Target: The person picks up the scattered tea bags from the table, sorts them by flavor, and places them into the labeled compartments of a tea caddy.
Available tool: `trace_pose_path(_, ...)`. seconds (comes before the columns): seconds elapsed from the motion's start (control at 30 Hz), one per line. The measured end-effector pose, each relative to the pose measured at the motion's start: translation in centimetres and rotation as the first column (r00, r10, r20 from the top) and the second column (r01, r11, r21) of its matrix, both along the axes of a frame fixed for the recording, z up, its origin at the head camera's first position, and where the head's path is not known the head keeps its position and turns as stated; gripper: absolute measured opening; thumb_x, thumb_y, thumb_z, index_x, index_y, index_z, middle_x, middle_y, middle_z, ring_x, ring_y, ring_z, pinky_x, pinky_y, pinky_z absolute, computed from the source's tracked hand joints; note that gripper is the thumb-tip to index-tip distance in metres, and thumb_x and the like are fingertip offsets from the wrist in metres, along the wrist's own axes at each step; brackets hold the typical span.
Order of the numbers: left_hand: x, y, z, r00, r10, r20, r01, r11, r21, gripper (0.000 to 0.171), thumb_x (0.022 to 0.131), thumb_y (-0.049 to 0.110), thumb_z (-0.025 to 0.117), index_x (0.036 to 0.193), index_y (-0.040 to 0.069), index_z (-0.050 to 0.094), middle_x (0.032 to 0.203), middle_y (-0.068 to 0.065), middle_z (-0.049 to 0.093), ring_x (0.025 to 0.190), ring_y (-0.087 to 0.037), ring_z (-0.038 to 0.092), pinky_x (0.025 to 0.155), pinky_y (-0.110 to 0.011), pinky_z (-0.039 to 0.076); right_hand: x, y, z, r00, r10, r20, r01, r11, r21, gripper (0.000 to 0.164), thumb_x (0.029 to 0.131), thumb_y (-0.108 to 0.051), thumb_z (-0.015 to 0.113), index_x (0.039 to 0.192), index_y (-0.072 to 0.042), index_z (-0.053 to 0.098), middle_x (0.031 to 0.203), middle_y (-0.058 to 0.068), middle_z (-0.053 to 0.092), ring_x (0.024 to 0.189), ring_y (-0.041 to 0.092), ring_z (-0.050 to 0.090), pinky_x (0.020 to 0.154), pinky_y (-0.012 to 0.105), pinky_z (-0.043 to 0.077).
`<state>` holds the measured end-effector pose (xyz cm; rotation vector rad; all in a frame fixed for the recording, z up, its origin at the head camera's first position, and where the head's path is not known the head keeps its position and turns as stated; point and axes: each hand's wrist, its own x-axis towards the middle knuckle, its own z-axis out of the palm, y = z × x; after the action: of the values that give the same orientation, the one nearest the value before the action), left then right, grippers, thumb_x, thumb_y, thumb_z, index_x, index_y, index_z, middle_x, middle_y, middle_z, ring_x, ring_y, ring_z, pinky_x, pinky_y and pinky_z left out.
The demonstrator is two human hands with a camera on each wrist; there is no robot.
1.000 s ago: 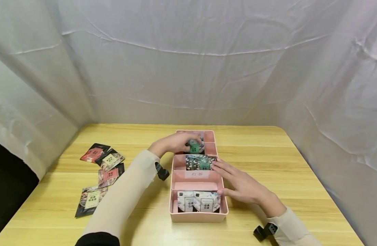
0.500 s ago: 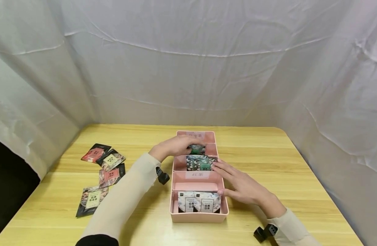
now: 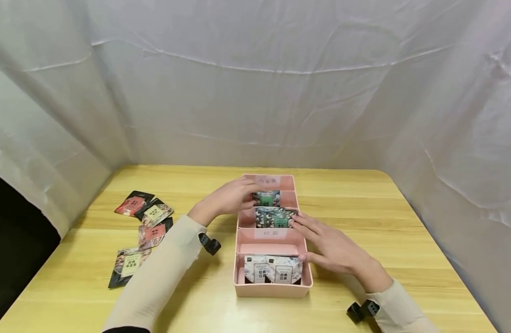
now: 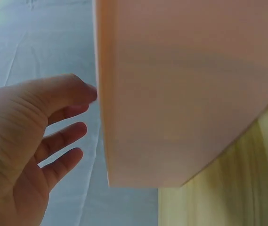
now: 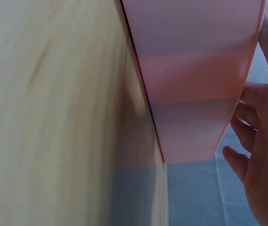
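Observation:
A long pink divided box point(image 3: 274, 290) with paper labels stands on the table. My left hand point(image 3: 230, 196) is over its far left rim, fingers loosely bent next to a green-labelled tea sachet point(image 3: 269, 199) in a rear compartment. In the left wrist view that hand point(image 4: 35, 127) has nothing between thumb and fingers beside the pink wall point(image 4: 185, 94). More green-labelled tea sachets point(image 3: 274, 218) sit in the compartment nearer me. My right hand point(image 3: 332, 247) rests along the right rim with its fingers extended, fingertips at these sachets. White tea sachets point(image 3: 283, 269) stand in the front compartment.
Several tea sachets lie left of the box: a red one point(image 3: 134, 203), a yellow-labelled one point(image 3: 153, 212), a pink-labelled one point(image 3: 154, 232) and another yellow-labelled one point(image 3: 129, 264). White curtains point(image 3: 255, 92) surround the wooden table point(image 3: 364, 199).
The green-labelled sachet has gone down into the rear compartment. My left hand has let go of it and drawn slightly left. The right hand stays at the rim.

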<state>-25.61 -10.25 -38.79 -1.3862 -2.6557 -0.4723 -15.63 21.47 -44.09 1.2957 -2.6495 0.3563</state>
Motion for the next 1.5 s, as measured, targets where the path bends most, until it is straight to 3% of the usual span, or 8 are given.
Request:
trace_pose_path(0.17, 1.1, -1.2, 0.0, 0.998, 0.068, 0.005, -0.068, 0.998, -0.014, 0.046, 0.093, 0.020, 0.065, 0.138, 0.012, 0.056, 0.133, -0.008, 0.058, 0.126, -0.026, 0.050, 0.113, -0.044, 0.032, 0.3, 0.7, -0.2, 0.999, 0.013, -0.030, -0.013, 1.000, -0.016, 0.078, 0.093, -0.055, 0.056, 0.153, -0.010, 0.034, 0.157, 0.012, 0.031, 0.142, 0.033, 0.031, 0.110, 0.054, 0.033)
trace_pose_path(0.47, 2.5, -4.1, -0.9, 0.989, 0.150, -0.001, -0.150, 0.988, 0.048, 0.045, 0.094, 0.029, 0.063, 0.136, 0.012, 0.059, 0.134, -0.010, 0.058, 0.127, -0.030, 0.048, 0.111, -0.049, 0.033, 0.7, 1.0, -0.4, 1.000, 0.021, -0.006, -0.021, 0.999, -0.027, 0.077, 0.094, -0.052, 0.056, 0.155, -0.011, 0.030, 0.158, 0.011, 0.028, 0.142, 0.033, 0.029, 0.111, 0.054, 0.030)
trace_pose_path(0.63, 3.3, -6.0, -1.3, 0.980, 0.198, 0.035, -0.200, 0.977, 0.077, 0.048, 0.095, 0.034, 0.062, 0.137, 0.012, 0.057, 0.136, -0.011, 0.056, 0.128, -0.031, 0.047, 0.111, -0.051, 0.033, 0.7, 1.0, -0.3, 1.000, 0.010, -0.005, -0.010, 1.000, -0.018, 0.077, 0.094, -0.051, 0.058, 0.154, -0.010, 0.032, 0.158, 0.011, 0.030, 0.143, 0.032, 0.029, 0.111, 0.054, 0.031)
trace_pose_path(1.0, 5.9, -11.0, -2.1, 0.930, 0.340, 0.141, -0.354, 0.930, 0.097, 0.054, 0.094, 0.039, 0.064, 0.141, 0.014, 0.053, 0.142, -0.013, 0.050, 0.132, -0.035, 0.042, 0.108, -0.058, 0.033, 0.9, 1.1, -0.3, 1.000, 0.004, 0.004, -0.004, 1.000, -0.017, 0.078, 0.094, -0.050, 0.059, 0.156, -0.014, 0.028, 0.158, 0.009, 0.029, 0.143, 0.029, 0.028, 0.111, 0.051, 0.031)
trace_pose_path(1.23, 6.8, -14.3, -2.6, 0.886, 0.404, 0.228, -0.428, 0.901, 0.066, 0.057, 0.095, 0.039, 0.064, 0.144, 0.014, 0.048, 0.146, -0.015, 0.044, 0.135, -0.039, 0.036, 0.106, -0.063, 0.033, 1.0, 1.4, -0.3, 1.000, -0.008, 0.010, 0.008, 1.000, -0.018, 0.078, 0.093, -0.050, 0.059, 0.156, -0.015, 0.028, 0.158, 0.009, 0.029, 0.143, 0.029, 0.028, 0.110, 0.051, 0.033)
trace_pose_path(1.5, 8.0, -18.2, -3.0, 0.879, 0.422, 0.224, -0.444, 0.894, 0.055, 0.058, 0.094, 0.034, 0.067, 0.143, 0.009, 0.049, 0.143, -0.020, 0.046, 0.132, -0.044, 0.038, 0.103, -0.065, 0.033, 0.9, 1.5, -0.2, 1.000, -0.001, 0.003, 0.001, 1.000, -0.028, 0.078, 0.093, -0.050, 0.059, 0.155, -0.013, 0.030, 0.157, 0.010, 0.031, 0.142, 0.031, 0.030, 0.109, 0.052, 0.034)
